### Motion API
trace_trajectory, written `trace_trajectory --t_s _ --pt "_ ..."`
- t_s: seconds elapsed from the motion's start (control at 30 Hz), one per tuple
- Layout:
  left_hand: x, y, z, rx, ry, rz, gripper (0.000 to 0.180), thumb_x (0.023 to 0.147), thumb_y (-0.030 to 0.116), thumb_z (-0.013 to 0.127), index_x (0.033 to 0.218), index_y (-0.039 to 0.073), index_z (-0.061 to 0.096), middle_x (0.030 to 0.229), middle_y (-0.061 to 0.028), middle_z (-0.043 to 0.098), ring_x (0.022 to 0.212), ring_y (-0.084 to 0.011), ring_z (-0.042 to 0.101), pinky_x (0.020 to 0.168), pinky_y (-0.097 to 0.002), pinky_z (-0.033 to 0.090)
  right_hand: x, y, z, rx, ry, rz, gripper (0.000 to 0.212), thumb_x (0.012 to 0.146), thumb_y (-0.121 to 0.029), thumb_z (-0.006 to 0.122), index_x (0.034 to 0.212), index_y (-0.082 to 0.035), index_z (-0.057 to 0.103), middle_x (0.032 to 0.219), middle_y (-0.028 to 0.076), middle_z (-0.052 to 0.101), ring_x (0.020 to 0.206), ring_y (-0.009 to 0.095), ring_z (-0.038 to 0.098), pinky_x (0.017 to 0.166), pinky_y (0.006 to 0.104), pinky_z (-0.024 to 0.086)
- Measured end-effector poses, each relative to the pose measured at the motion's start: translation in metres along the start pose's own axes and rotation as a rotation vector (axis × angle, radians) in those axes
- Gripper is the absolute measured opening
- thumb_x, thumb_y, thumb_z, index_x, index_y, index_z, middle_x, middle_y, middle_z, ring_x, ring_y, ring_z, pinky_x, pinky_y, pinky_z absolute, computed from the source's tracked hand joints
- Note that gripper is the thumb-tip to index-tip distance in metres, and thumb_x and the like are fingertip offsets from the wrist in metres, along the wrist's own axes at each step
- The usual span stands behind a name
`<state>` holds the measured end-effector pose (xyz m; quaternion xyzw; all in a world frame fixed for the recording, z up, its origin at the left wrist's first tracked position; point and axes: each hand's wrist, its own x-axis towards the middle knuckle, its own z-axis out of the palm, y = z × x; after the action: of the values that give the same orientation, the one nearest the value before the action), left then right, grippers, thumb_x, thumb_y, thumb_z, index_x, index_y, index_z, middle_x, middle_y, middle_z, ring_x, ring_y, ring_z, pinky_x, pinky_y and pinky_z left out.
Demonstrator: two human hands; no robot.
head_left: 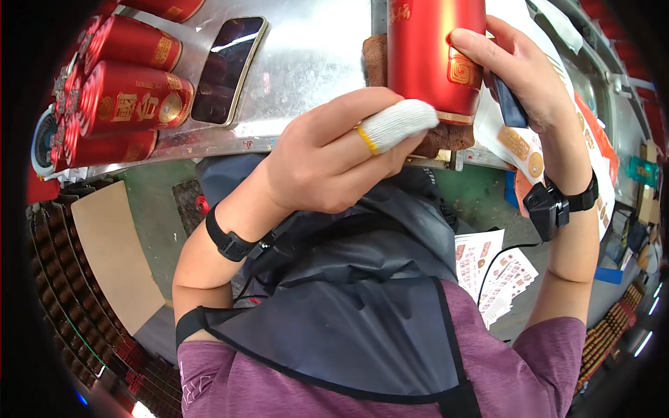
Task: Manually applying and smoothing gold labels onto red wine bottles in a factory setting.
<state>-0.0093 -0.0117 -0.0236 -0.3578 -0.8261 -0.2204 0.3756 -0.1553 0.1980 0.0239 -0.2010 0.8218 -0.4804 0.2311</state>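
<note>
A glossy red cylindrical container [432,63] with gold decoration is held at the table's front edge; its top runs out of the picture. My right hand [526,70] grips its right side, thumb laid on the red surface. A dark blue flat piece [511,104] is tucked in the same hand. My left hand [341,150] is closed at the container's lower end, with a white knitted finger cover [401,125] on one finger pressing its bottom edge. The tips of the other left fingers are hidden. Under the container lies a brown cloth [449,139].
Several similar red containers [136,97] lie stacked on the metal table [300,63] at the left, beside a dark phone [228,70]. Printed sheets [512,143] lie at the right edge; more sheets [491,272] are lower down. A cardboard sheet [115,254] stands at the left.
</note>
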Motion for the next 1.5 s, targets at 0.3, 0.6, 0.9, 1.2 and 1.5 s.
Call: trace_trajectory --t_s 0.3,0.6,0.9,1.2,1.5 --pt "-0.006 0.011 0.016 0.004 0.116 -0.073 0.034 0.070 -0.006 0.079 0.103 -0.002 0.078 0.110 -0.0125 0.074 0.100 -0.0291 0.070 0.082 -0.0382 0.063 -0.002 -0.011 -0.002 0.097 -0.055 0.029 0.058 0.090 -0.047 0.078 0.122 0.000 0.068 0.092 0.002 0.071 0.075 0.004 0.058 0.067 0.0224 0.047" --pt "-0.012 0.019 0.026 -0.065 0.237 -0.165 0.029 0.070 -0.004 0.078 0.099 -0.002 0.077 0.110 -0.0142 0.074 0.100 -0.0306 0.070 0.084 -0.0385 0.063 -0.003 -0.009 -0.004 0.106 -0.061 0.105 0.054 0.091 -0.043 0.077 0.125 -0.003 0.069 0.088 -0.003 0.067 0.069 0.001 0.050 0.060 0.0200 0.037" --pt "-0.016 0.015 0.019 -0.005 0.199 -0.132 0.027 0.068 -0.001 0.077 0.094 -0.004 0.075 0.108 -0.0154 0.074 0.103 -0.0320 0.071 0.082 -0.0394 0.064 -0.005 -0.013 0.002 0.183 -0.022 0.092 0.055 0.090 -0.042 0.079 0.124 0.000 0.068 0.091 0.000 0.067 0.075 0.004 0.054 0.065 0.0212 0.041" --pt "-0.008 0.012 0.008 0.021 0.085 -0.048 0.026 0.070 -0.003 0.077 0.096 -0.005 0.076 0.106 -0.0142 0.074 0.102 -0.0315 0.071 0.082 -0.0383 0.066 -0.005 -0.011 -0.002 0.107 -0.075 0.076 0.064 0.086 -0.046 0.082 0.124 0.003 0.066 0.101 0.006 0.070 0.086 0.009 0.063 0.077 0.0236 0.049" --pt "0.012 0.007 -0.008 0.071 -0.140 0.014 0.030 0.070 -0.003 0.080 0.099 -0.004 0.077 0.115 -0.0156 0.073 0.110 -0.0346 0.070 0.089 -0.0419 0.064 0.006 -0.010 0.002 0.115 -0.111 0.120 0.101 0.073 -0.053 0.089 0.141 0.011 0.051 0.118 0.021 0.071 0.103 0.023 0.072 0.092 0.0311 0.057"
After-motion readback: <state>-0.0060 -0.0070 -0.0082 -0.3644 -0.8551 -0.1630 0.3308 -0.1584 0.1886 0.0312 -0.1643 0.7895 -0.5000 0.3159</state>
